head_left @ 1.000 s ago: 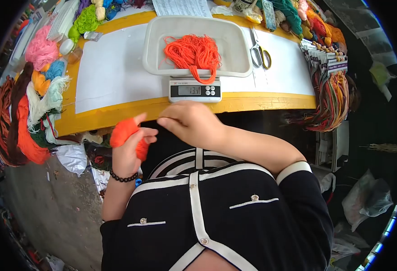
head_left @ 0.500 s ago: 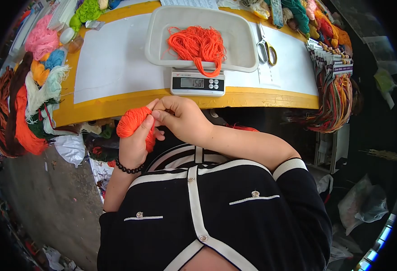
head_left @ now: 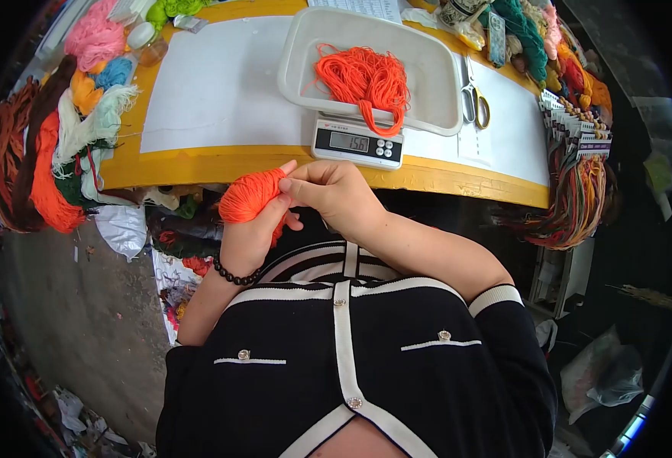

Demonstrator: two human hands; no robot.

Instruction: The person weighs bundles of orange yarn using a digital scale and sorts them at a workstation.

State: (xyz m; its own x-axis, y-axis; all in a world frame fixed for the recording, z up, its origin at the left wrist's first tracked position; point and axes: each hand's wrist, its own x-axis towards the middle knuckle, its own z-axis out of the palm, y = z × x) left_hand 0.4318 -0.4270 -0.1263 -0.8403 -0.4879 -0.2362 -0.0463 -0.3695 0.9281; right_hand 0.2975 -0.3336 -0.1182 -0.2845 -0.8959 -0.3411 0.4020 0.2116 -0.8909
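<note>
Your left hand (head_left: 248, 240) grips an orange-red thread bundle (head_left: 248, 200) just off the near edge of the yellow-rimmed worktop (head_left: 221, 163), while your right hand (head_left: 344, 198) pinches at the bundle's upper side. A second ago the two hands stood apart; now they meet, which suggests the work has turned to fine fingering of the thread, though any single strand in the pinch is too small to make out. Beyond you, the pale tray (head_left: 431, 91) stays on the scale (head_left: 357, 156), holding a loose orange-red hank (head_left: 363, 80) with one loop over the near rim. Scissors (head_left: 470, 85) lie untouched beside it. The small display (head_left: 349, 143) shows changed digits, hard to read surely.
</note>
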